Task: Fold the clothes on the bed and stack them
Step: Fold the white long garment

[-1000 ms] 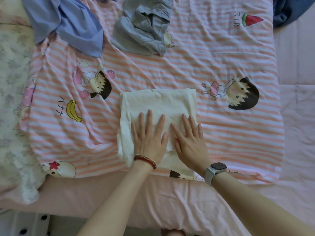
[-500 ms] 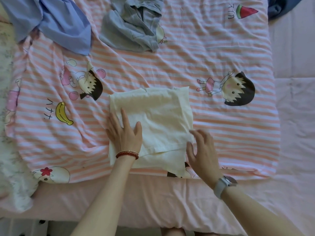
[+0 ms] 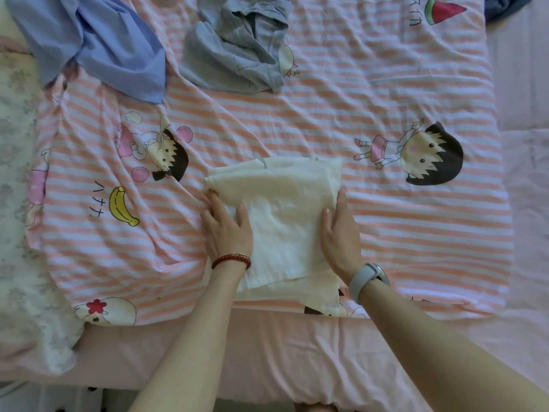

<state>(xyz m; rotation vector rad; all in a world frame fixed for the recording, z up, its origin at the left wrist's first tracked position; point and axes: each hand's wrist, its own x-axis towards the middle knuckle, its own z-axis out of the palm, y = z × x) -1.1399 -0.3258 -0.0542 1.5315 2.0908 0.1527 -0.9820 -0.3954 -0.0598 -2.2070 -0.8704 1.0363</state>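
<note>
A folded cream-white garment [image 3: 282, 221] lies near the front edge of the bed on a pink-striped cartoon sheet [image 3: 386, 93]. My left hand [image 3: 227, 230] rests at the garment's left edge, thumb lying on the cloth and fingers along its side. My right hand [image 3: 341, 233] lies against the garment's right edge, thumb on top, fingers straight along the side. A crumpled grey garment [image 3: 237, 46] sits at the far middle of the bed. A crumpled blue-lilac garment [image 3: 98, 40] lies at the far left.
A dark blue cloth [image 3: 499, 7] shows at the far right corner. A floral quilt [image 3: 17, 203] runs along the left side. Plain pink bedding [image 3: 525, 203] lies to the right and along the front edge.
Both hands moved from the top of the white garment out to its left and right edges. The garment's far flap has been folded over, so it looks more compact.
</note>
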